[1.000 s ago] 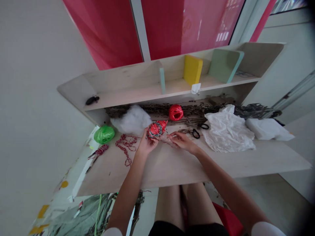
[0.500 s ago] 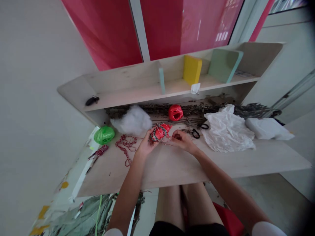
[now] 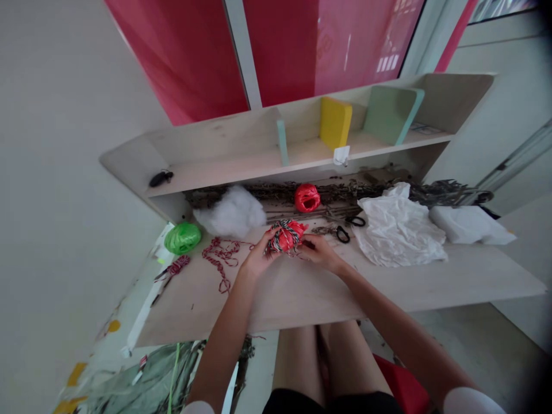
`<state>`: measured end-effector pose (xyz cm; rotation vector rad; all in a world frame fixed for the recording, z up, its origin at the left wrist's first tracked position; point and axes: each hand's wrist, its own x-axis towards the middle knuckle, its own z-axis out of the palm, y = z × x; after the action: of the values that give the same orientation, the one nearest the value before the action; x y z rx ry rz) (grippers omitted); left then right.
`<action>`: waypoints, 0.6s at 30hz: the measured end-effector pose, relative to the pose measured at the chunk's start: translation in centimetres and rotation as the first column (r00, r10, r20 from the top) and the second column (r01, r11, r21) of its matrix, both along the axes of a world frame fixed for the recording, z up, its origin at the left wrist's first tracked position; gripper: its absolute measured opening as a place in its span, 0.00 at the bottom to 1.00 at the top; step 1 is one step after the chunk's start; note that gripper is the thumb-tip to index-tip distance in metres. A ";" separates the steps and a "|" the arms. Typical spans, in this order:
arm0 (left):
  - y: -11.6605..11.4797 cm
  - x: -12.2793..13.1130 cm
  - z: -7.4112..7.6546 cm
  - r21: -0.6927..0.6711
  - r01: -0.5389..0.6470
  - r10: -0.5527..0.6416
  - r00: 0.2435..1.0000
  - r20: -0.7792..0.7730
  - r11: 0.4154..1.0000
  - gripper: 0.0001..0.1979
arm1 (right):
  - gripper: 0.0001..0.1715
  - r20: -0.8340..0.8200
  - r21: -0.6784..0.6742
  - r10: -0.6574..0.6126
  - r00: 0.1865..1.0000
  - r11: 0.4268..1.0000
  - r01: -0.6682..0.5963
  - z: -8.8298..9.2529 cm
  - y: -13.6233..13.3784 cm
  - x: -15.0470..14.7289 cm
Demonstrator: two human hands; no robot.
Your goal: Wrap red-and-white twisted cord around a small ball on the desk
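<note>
My shelf (image 3: pixel 215 167) holds a small black object (image 3: pixel 161 179) in its left bay; right of the divider stand a yellow block (image 3: pixel 335 122) and a mint-green board (image 3: pixel 391 115). Below, my half-closed left hand (image 3: pixel 259 259) grips a red raffia bundle (image 3: pixel 285 236) wound with striped twine, over the desk. My curled right hand (image 3: pixel 321 253) presses its right side. My fingers hide its underside.

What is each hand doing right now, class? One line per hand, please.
Left hand: closed, holding the red bundle wrapped in twine.
Right hand: closed, holding the same bundle from the other side.
</note>
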<state>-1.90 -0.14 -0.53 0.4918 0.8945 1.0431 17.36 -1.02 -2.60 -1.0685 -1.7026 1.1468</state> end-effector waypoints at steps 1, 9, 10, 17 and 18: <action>-0.1 0.1 0.0 0.007 -0.011 0.011 1.000 -0.018 1.000 0.19 | 0.16 -0.007 -0.010 0.008 1.000 1.000 -0.008 0.0 -0.1 0.0; -0.6 1.7 0.7 0.048 0.010 -0.004 0.990 -0.142 0.999 0.13 | 0.16 -0.033 -0.086 0.042 0.999 0.995 -0.044 0.0 0.0 -0.3; -0.6 1.8 0.7 0.051 0.009 -0.001 0.988 -0.152 0.999 0.13 | 0.17 -0.043 -0.098 0.038 0.998 0.994 -0.042 0.1 -0.1 -0.3; -0.1 1.6 0.2 0.115 -0.031 0.045 0.992 -0.121 0.993 0.17 | 0.19 -0.132 -0.273 0.064 0.989 0.957 -0.098 1.6 -0.7 0.1; 0.0 1.5 0.3 0.116 -0.069 0.082 0.991 -0.106 0.991 0.17 | 0.20 -0.139 -0.310 0.070 0.988 0.944 -0.110 1.7 -0.8 0.2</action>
<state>-0.37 -0.15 -0.25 0.6187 0.9624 1.1483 17.56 -1.84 -0.87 -1.0908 -1.5130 1.5540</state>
